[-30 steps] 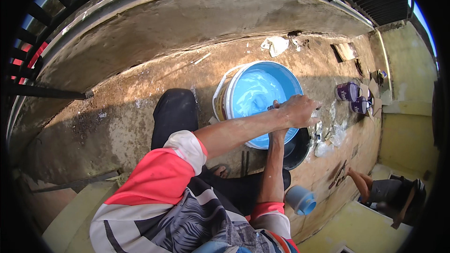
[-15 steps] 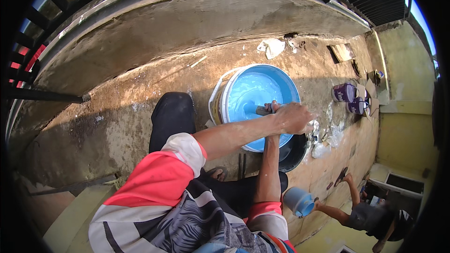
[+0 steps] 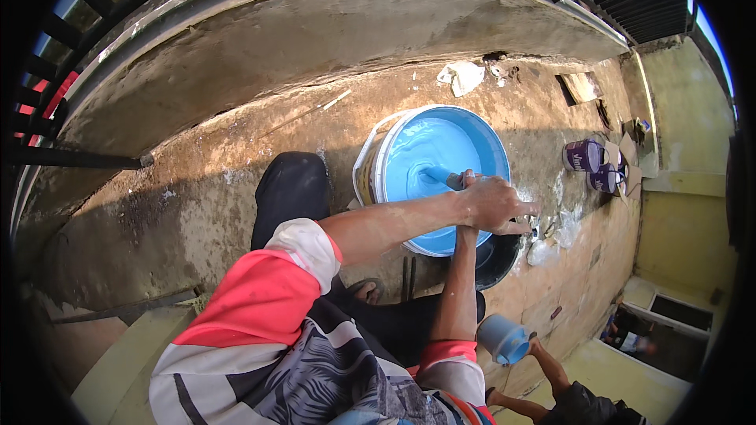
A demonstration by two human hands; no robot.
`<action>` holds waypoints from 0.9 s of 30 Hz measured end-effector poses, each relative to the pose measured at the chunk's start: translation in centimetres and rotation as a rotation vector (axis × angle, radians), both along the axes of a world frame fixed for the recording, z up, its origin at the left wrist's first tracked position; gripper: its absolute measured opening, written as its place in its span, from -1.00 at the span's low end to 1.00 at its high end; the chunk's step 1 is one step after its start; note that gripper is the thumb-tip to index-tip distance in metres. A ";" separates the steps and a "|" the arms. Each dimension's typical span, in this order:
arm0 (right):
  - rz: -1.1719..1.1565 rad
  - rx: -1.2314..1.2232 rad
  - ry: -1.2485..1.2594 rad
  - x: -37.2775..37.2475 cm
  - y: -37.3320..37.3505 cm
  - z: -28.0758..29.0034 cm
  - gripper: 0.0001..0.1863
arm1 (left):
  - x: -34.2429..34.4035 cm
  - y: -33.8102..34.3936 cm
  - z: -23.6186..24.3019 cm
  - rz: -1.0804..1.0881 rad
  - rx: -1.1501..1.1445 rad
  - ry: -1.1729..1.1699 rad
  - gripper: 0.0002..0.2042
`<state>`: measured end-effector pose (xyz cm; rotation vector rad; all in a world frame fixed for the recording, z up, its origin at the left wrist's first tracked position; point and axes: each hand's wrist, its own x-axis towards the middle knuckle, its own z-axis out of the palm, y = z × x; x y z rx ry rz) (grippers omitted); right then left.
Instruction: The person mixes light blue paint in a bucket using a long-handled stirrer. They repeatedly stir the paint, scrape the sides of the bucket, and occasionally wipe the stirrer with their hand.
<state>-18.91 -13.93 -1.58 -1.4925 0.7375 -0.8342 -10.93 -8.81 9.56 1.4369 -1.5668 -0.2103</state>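
Observation:
A large white bucket of light-blue paint (image 3: 417, 142) stands in front of me. A grey, paint-coated stick (image 3: 441, 176) slants into the paint at its middle. My right hand (image 3: 470, 189) is closed round the stick over the bucket's right part. My left hand (image 3: 498, 206) crosses above my right wrist, fingers bent at the stick's upper end, which it mostly hides. A black tub (image 3: 494, 264) sits partly under the bucket's lower right side. My dark-clad knee (image 3: 291, 189) is left of the bucket.
Purple cans (image 3: 583, 156) with cardboard lie right. A white bag (image 3: 461, 77) lies by the low wall (image 3: 339, 24), topped by black railings. A blue container (image 3: 500, 337) stands lower right, beside a co-worker's bare legs (image 3: 555, 370). Plastic scraps (image 3: 551, 240) litter the floor.
My hands have shifted slightly down over the bucket, the stick now showing more in the paint. The co-worker has moved left and down, past the blue container, toward the picture's lower edge.

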 end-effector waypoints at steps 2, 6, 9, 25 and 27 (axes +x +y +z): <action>-0.003 -0.152 0.072 -0.9 0.5 -0.4 -0.80 | -0.5 0.8 -0.5 -0.021 -0.060 0.305 -0.62; 0.024 -0.439 0.330 -0.4 2.2 2.7 -0.83 | 0.5 -0.1 0.3 0.168 -0.024 0.394 -0.59; 0.275 0.154 -0.189 0.6 1.9 1.7 -0.86 | 0.5 -0.7 0.7 0.175 0.105 0.164 -0.55; 0.211 -0.129 0.036 -1.4 -0.3 -1.1 -0.64 | 0.5 0.2 -0.4 0.006 -0.008 0.136 -0.54; 0.190 -0.333 0.178 -2.4 0.5 -0.6 -0.66 | 0.6 1.2 -0.9 -0.017 -0.038 0.327 -0.54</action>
